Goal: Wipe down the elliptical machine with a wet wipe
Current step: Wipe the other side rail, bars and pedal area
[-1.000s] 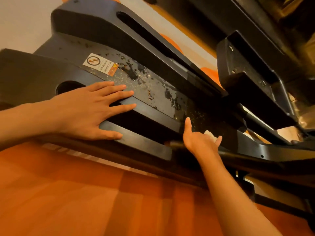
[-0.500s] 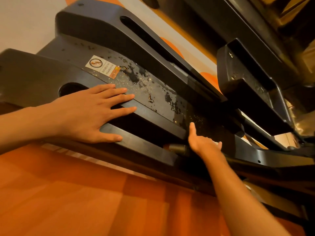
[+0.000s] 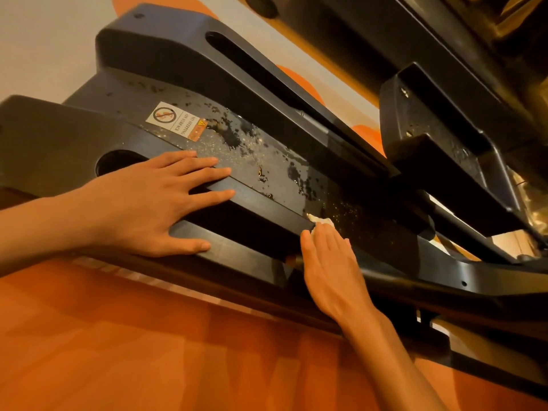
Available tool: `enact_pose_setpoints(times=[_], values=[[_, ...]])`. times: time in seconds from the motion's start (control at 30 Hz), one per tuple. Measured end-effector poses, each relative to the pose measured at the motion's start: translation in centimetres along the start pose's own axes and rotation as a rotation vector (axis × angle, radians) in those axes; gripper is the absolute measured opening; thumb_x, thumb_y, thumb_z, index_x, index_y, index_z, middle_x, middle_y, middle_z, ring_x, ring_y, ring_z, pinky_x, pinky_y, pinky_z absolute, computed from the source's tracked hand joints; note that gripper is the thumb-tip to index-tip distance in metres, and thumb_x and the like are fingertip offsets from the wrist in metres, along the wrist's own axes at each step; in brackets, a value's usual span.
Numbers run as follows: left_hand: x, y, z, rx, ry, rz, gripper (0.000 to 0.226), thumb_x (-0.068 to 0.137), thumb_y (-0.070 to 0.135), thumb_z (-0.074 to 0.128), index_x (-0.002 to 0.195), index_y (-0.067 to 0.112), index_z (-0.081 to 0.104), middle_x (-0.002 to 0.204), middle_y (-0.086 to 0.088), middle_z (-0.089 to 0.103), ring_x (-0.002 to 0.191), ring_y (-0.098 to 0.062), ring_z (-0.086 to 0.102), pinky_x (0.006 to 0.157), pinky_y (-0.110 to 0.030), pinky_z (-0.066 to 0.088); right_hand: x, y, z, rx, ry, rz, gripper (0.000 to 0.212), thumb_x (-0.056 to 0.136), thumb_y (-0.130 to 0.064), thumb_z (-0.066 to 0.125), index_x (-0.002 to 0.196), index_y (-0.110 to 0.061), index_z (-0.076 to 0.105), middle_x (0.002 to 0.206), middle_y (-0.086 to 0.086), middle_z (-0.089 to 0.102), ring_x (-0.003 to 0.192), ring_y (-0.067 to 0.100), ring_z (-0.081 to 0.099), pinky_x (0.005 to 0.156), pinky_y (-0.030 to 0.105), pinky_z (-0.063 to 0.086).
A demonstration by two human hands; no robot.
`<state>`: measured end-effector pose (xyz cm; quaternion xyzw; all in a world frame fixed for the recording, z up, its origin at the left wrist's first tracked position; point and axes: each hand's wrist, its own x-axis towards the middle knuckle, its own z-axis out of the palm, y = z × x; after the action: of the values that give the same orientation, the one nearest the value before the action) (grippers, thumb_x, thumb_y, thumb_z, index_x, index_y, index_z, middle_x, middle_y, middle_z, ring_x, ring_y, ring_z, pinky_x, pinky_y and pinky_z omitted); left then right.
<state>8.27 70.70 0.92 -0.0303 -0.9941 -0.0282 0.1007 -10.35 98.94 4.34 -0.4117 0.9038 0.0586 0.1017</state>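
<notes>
The left forearm (image 3: 35, 229) comes in bare from the left edge, with the left hand (image 3: 148, 209) lying palm down and flat on the elliptical machine (image 3: 267, 161). Its four fingers (image 3: 204, 173) are straight and slightly spread, and the thumb (image 3: 189, 246) is splayed wide to the near side. The right forearm (image 3: 394, 360) reaches up from the lower right. The right hand (image 3: 329, 262) shows its back, fingers together and extended forward, pressing a wet wipe (image 3: 321, 221) that peeks out past the fingertips.
</notes>
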Motion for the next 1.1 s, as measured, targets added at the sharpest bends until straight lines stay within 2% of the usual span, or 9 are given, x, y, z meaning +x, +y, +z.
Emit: enact_pose_setpoints(times=[0.23,0.33,0.43,0.53,0.6,0.7,0.83,0.9,1.1], values=[[0.0,0.2,-0.9,-0.025,-0.098,-0.015,0.088,0.096,0.084,0.018,0.166,0.032,0.017,0.173,-0.004,0.011,0.160,-0.024,0.008,0.129,-0.044,0.006,1.6,2.8,-0.4,-0.035,-0.092,0.328,0.108,0.085,-0.080,-0.015,0.137,-0.014,0.052,0.139,0.005,0.057,0.138,0.025,0.046,0.128,0.052,0.010],[0.0,0.3,-1.2,-0.027,-0.111,-0.023,0.088,0.095,0.085,0.016,0.166,0.033,0.015,0.174,-0.003,0.008,0.160,-0.022,0.005,0.129,-0.041,0.000,1.8,4.2,-2.4,-0.122,-0.344,0.636,0.110,0.087,-0.078,-0.013,0.156,-0.009,0.038,0.164,0.014,0.032,0.154,0.027,0.025,0.128,0.047,0.003],[0.0,0.4,-1.3,-0.034,-0.115,-0.026,0.088,0.096,0.085,0.019,0.166,0.032,0.019,0.173,-0.004,0.012,0.159,-0.023,0.010,0.128,-0.041,0.001,2.0,3.0,-3.4,-0.045,-0.293,0.727,0.108,0.091,-0.075,-0.010,0.143,-0.008,0.057,0.165,0.014,0.029,0.153,0.029,0.022,0.126,0.045,0.015],[0.0,0.4,-1.5,-0.028,-0.114,-0.031,0.086,0.097,0.083,0.023,0.165,0.030,0.024,0.172,-0.006,0.018,0.158,-0.024,0.016,0.127,-0.041,0.004,0.3,-1.7,-1.5,0.148,-0.025,0.577,0.103,0.090,-0.078,0.003,0.156,-0.005,0.035,0.165,0.014,0.024,0.153,0.030,0.017,0.124,0.042,0.018],[0.1,0.5,-1.7,-0.026,-0.119,-0.023,0.086,0.097,0.083,0.023,0.165,0.030,0.023,0.172,-0.006,0.019,0.158,-0.025,0.017,0.127,-0.040,0.003,-1.1,-5.8,-0.2,0.223,0.005,0.317,0.102,0.086,-0.073,-0.008,0.163,-0.007,0.000,0.171,0.011,-0.006,0.158,0.023,-0.009,0.129,0.038,-0.002],[0.2,0.7,-1.7,-0.048,-0.147,-0.019,0.087,0.096,0.085,0.017,0.166,0.034,0.013,0.174,-0.003,0.009,0.160,-0.023,0.005,0.128,-0.038,-0.003,-1.6,-7.8,1.2,0.191,0.052,0.130,0.100,0.079,-0.070,-0.031,0.163,-0.019,-0.012,0.169,0.001,-0.021,0.155,0.018,-0.023,0.125,0.039,-0.014],[0.1,0.7,-1.7,-0.056,-0.171,-0.035,0.087,0.095,0.086,0.012,0.166,0.036,0.007,0.175,-0.001,0.000,0.161,-0.020,-0.004,0.129,-0.040,-0.004,0.6,-2.7,1.3,0.160,0.105,0.289,0.103,0.081,-0.066,-0.025,0.160,-0.025,0.027,0.169,0.002,0.022,0.158,0.026,0.010,0.128,0.051,-0.003],[0.1,0.7,-1.9,-0.063,-0.173,-0.037,0.087,0.095,0.085,0.014,0.166,0.035,0.009,0.175,-0.002,0.002,0.161,-0.021,-0.002,0.130,-0.041,-0.001,2.0,-1.0,1.0,0.158,0.129,0.400,0.101,0.084,-0.064,-0.018,0.140,-0.020,0.053,0.143,0.005,0.056,0.144,0.027,0.040,0.127,0.054,0.009],[0.0,0.8,-2.0,-0.078,-0.187,-0.030,0.087,0.096,0.085,0.018,0.166,0.035,0.012,0.175,-0.001,0.002,0.161,-0.020,-0.004,0.128,-0.037,-0.008,2.5,-9.4,0.5,0.292,0.311,0.115,0.073,0.099,-0.058,0.006,0.127,-0.015,0.057,0.124,0.000,0.060,0.124,0.021,0.050,0.123,0.042,0.022]])
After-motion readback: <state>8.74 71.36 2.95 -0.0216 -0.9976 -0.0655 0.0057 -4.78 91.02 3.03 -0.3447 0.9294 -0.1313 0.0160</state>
